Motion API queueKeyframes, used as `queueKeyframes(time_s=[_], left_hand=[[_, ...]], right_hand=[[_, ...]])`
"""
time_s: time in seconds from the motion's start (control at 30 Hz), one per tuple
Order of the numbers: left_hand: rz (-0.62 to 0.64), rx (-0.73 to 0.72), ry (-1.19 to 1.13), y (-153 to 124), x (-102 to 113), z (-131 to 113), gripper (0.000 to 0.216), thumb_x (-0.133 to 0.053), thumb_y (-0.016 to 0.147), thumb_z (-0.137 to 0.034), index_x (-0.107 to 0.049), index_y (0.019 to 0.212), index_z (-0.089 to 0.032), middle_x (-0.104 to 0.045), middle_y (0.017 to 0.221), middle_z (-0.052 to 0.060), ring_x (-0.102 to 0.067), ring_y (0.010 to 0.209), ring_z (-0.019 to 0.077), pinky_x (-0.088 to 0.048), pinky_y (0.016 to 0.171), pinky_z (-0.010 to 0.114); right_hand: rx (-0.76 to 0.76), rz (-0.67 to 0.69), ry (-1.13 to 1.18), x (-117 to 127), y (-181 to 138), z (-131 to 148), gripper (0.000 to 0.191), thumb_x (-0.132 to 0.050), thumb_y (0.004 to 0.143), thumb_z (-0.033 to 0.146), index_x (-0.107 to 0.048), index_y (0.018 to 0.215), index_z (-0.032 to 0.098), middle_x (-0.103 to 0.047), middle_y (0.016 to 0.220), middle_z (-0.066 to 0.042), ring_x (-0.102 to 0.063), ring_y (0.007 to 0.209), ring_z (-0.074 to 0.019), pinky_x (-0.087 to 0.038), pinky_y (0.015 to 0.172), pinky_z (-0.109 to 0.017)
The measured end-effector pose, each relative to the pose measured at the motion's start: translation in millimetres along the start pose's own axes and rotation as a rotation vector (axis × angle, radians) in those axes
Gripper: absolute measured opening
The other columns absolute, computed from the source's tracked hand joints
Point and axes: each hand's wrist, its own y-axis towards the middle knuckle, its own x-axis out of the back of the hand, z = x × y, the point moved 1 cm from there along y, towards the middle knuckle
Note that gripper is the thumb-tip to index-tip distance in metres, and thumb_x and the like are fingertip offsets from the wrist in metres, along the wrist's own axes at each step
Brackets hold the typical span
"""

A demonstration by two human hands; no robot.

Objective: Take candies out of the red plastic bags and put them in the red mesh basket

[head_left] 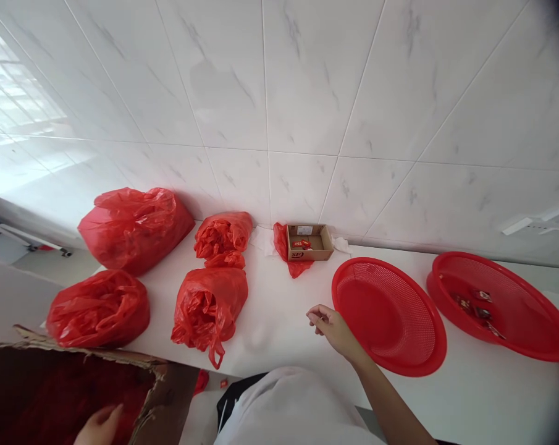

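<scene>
My right hand [331,327] hovers over the white table [279,321], just left of an empty red mesh basket [388,315], with its fingers curled in and nothing visible in them. My left hand [99,426] rests at the bottom left inside a torn cardboard box [75,389] with red contents; only the back of the hand shows. A tied red plastic bag [209,309] lies left of my right hand.
Other red bags lie at the left: a large one [135,227], one [98,309] near the box, a smaller one [222,238]. A small open carton [309,242] stands by the tiled wall. A second red basket [501,306] at the right holds a few wrapped pieces.
</scene>
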Motion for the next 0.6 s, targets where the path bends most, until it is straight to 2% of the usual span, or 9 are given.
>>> queueKeyframes(time_s=[0.1,0.13,0.23,0.33,0.4,0.5,0.6], left_hand=[[-0.108,-0.058,-0.036,11,6,-53,0.04,-0.046,0.08,-0.051,-0.062,0.1,-0.021,-0.072,0.097,0.012,-0.069,0.084,0.0338,-0.05,0.065,0.039],[-0.162,-0.069,-0.073,8,3,-74,0.04,-0.043,0.082,-0.051,-0.062,0.103,-0.022,-0.072,0.099,0.01,-0.068,0.086,0.0321,-0.049,0.067,0.038],[-0.101,-0.291,-0.192,-4,-22,-138,0.036,-0.045,0.084,-0.048,-0.061,0.105,-0.024,-0.07,0.103,0.007,-0.066,0.092,0.0252,-0.048,0.076,0.033],[-0.046,-0.334,-0.189,-6,-55,-183,0.044,-0.048,0.083,-0.046,-0.056,0.117,-0.019,-0.069,0.107,0.011,-0.065,0.095,0.0272,-0.048,0.076,0.034],[-0.032,-0.331,-0.164,-1,-67,-201,0.044,-0.049,0.082,-0.044,-0.058,0.115,-0.015,-0.069,0.101,0.015,-0.066,0.091,0.0313,-0.048,0.072,0.037],[-0.001,-0.353,-0.136,11,-57,-217,0.03,-0.049,0.082,-0.042,-0.066,0.088,-0.017,-0.068,0.077,0.011,-0.066,0.076,0.0321,-0.046,0.064,0.037],[-0.023,-0.406,-0.174,21,-20,-224,0.033,-0.05,0.083,-0.049,-0.063,0.074,-0.021,-0.061,0.062,0.004,-0.062,0.067,0.0259,-0.044,0.061,0.033]], right_hand=[[0.021,0.013,-0.009,-3,1,-1,0.03,-0.052,0.085,0.05,-0.062,0.085,0.022,-0.06,0.08,-0.001,-0.054,0.068,-0.0157,-0.044,0.066,-0.03],[0.023,0.019,-0.009,-4,2,-1,0.03,-0.052,0.085,0.05,-0.061,0.085,0.022,-0.06,0.08,-0.001,-0.054,0.068,-0.0154,-0.044,0.066,-0.03],[0.025,0.023,-0.001,-8,2,0,0.029,-0.052,0.086,0.049,-0.061,0.085,0.021,-0.06,0.08,-0.001,-0.055,0.068,-0.0149,-0.044,0.067,-0.029],[0.029,0.015,0.011,-9,-1,-1,0.028,-0.052,0.086,0.048,-0.061,0.085,0.021,-0.06,0.08,-0.001,-0.055,0.068,-0.0147,-0.045,0.067,-0.03],[0.026,0.003,0.017,-6,-3,-5,0.028,-0.052,0.086,0.048,-0.061,0.085,0.021,-0.06,0.08,-0.001,-0.055,0.068,-0.0147,-0.044,0.067,-0.03],[0.008,-0.036,0.02,2,-10,-13,0.028,-0.053,0.086,0.048,-0.061,0.085,0.021,-0.06,0.08,-0.001,-0.054,0.068,-0.0148,-0.044,0.065,-0.03],[-0.01,-0.081,0.032,12,-17,-22,0.028,-0.052,0.086,0.048,-0.061,0.086,0.021,-0.059,0.08,-0.002,-0.054,0.068,-0.0151,-0.043,0.065,-0.03]])
